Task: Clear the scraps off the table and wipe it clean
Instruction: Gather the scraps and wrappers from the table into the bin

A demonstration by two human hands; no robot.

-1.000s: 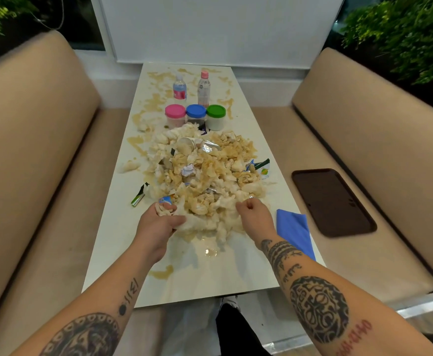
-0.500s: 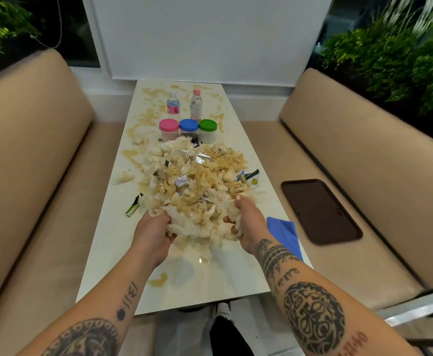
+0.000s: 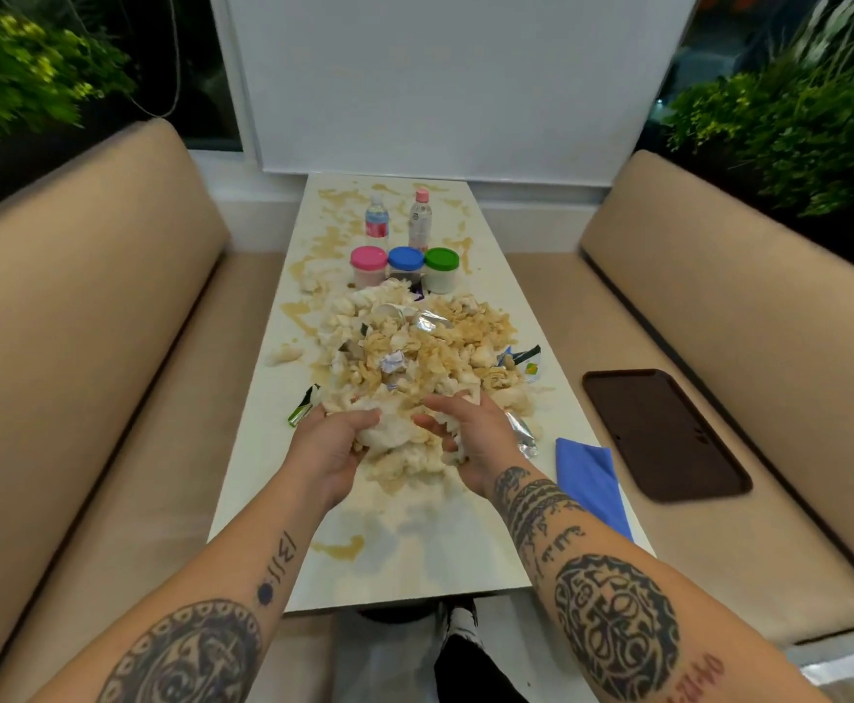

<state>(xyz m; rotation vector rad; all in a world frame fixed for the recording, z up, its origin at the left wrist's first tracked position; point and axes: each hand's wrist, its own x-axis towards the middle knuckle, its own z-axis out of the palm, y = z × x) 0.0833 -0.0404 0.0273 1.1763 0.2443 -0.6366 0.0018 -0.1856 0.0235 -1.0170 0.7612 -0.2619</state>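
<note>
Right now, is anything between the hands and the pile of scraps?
Nothing visible. The left hand and right hand already grip the near edge of the pile of scraps from both sides.

You have one heap of soggy tissue scraps (image 3: 415,362), two small bottles (image 3: 377,220), three lidded jars (image 3: 369,266) with pink, blue and green lids, one blue cloth (image 3: 590,474), one dark tray (image 3: 663,433), two benches (image 3: 85,347) and two hands (image 3: 328,449) in view

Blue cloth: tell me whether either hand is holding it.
No: the blue cloth lies untouched at the table's right edge while both hands grip the scrap pile.
</note>
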